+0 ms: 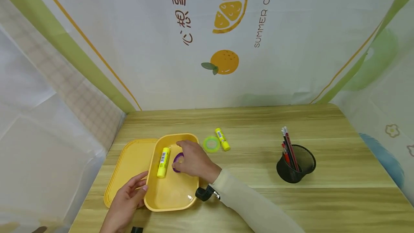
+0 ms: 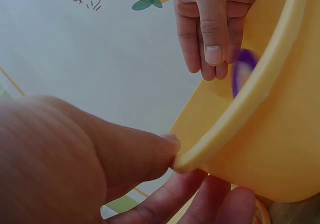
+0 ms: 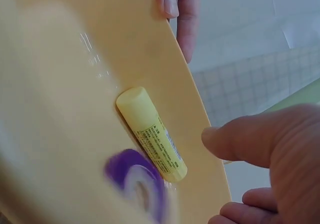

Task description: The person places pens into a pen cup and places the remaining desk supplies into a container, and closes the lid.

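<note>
From above, a hand could drop freely into the near end of the yellow box (image 1: 170, 197); farther in, the right hand (image 1: 191, 159) covers part of the purple ring (image 3: 122, 166), and a glue stick (image 1: 163, 162) lines the left. The left hand (image 1: 129, 193) blocks the left wall. Bare table (image 1: 252, 161) gives broad passage right, up to the mesh cup (image 1: 291, 172).

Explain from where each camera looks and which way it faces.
Head: on the head, facing forward and down at the yellow box; left hand, right hand, right sleeve show.
Left wrist: worn there, facing across the box's edge; left hand near, right hand beyond.
Right wrist: worn there, facing into the box; right hand near, left hand beyond.
Wrist views share the purple ring.
</note>
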Action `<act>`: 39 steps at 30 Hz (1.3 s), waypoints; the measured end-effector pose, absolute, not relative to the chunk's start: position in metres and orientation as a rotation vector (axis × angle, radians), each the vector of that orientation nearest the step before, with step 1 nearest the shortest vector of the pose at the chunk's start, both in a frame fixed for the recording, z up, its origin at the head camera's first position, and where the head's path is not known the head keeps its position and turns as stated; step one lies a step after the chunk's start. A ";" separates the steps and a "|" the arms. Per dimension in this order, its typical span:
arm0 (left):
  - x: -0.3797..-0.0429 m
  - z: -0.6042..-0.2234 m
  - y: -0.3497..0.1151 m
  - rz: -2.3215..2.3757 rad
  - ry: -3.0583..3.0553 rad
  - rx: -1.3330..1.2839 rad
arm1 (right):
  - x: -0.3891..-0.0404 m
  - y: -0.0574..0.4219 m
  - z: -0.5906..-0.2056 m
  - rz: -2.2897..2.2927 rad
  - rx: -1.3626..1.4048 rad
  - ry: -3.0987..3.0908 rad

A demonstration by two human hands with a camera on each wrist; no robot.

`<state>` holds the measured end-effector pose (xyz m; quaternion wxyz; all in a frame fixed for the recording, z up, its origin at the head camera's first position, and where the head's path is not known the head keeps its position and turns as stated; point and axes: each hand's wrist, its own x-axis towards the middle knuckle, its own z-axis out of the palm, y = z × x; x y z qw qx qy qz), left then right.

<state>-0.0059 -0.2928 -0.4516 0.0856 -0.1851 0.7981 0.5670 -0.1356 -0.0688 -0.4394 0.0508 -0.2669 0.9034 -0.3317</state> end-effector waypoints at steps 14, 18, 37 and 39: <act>-0.005 -0.451 -0.292 1.702 2.370 -0.541 | -0.137 -0.062 -0.442 -1.142 -0.844 2.688; -0.006 -0.452 -0.292 1.700 2.373 -0.537 | -0.136 -0.059 -0.441 -1.219 -0.826 2.628; -0.005 -0.448 -0.294 1.620 2.403 -0.550 | -0.147 -0.025 -0.435 -1.436 -0.730 2.567; -0.006 -0.449 -0.294 1.613 2.406 -0.548 | -0.151 -0.020 -0.436 -1.439 -0.732 2.586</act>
